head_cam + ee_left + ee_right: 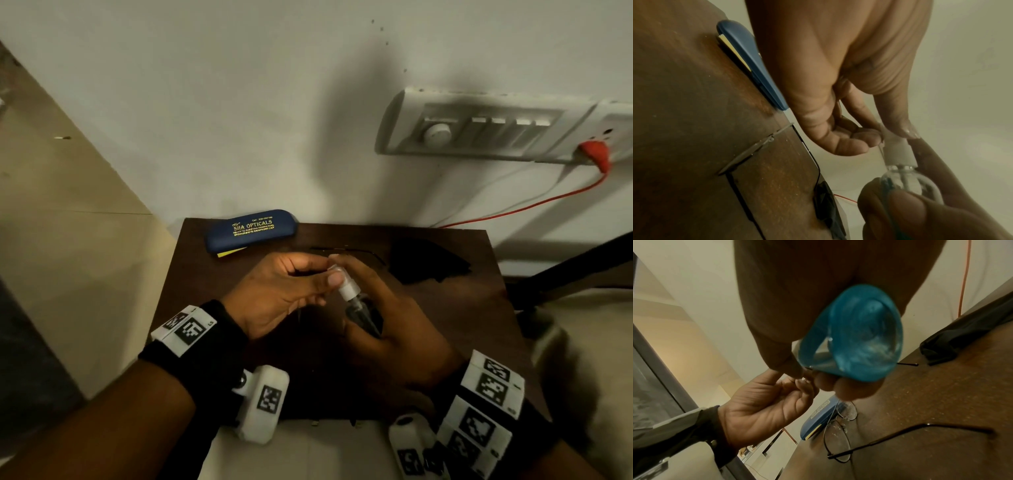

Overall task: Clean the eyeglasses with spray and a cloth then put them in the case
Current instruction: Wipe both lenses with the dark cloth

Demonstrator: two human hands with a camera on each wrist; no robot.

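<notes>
Our right hand [387,318] has its grip clamped round the spray bottle [359,305] above the table [462,308]; our left hand [284,291] pinches its white nozzle. The eyeglasses [840,431] lie open beneath the bottle, the blue case [250,230] beyond.

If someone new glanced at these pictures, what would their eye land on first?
Probably the small spray bottle held over the dark table: the right hand grips its body while the left hand pinches its white top. Behind lie the blue case, closed, the eyeglasses and a black cloth.
</notes>
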